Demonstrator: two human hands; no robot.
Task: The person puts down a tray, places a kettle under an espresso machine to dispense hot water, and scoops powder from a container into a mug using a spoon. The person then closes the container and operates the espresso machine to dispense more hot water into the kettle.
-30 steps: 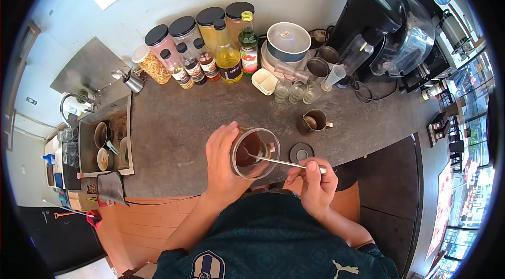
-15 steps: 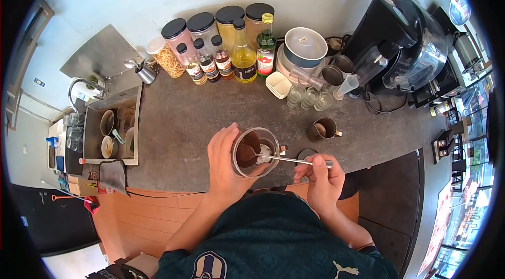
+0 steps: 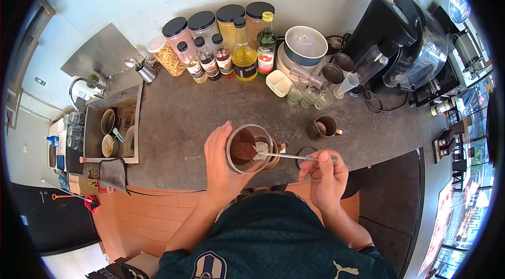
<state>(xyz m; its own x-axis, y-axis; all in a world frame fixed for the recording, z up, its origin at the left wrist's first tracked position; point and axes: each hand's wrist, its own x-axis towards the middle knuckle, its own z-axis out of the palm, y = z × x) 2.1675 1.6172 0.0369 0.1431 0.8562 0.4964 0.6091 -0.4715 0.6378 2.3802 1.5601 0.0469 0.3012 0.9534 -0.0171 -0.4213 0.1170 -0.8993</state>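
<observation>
My left hand [image 3: 218, 155] is wrapped round a clear jar [image 3: 230, 147], tilted so its open mouth faces me. Inside lie brown powder [image 3: 243, 148] and something whitish [image 3: 261, 149]. My right hand [image 3: 327, 176] pinches the handle of a long metal spoon [image 3: 294, 157]; its bowl is inside the jar at the brown powder. Partly hidden beneath the jar, a brassy metal vessel with a handle [image 3: 283, 147] stands on the counter. A dark round disc [image 3: 306, 156] lies beside my right fingers. Further back is a metal pitcher [image 3: 327, 127] with something pale in it.
Several bottles [image 3: 245, 61] and black-lidded jars [image 3: 203, 21] line the wall. Small glasses [image 3: 310, 96], white dishes [image 3: 279, 84] and a pan [image 3: 305, 47] stand at the back. A black machine [image 3: 381, 21] is at right, a sink [image 3: 138, 126] with dishes at left.
The jar in my left hand has shifted slightly left and tilted, showing more of the brassy vessel beneath. My right hand has moved slightly right with the spoon.
</observation>
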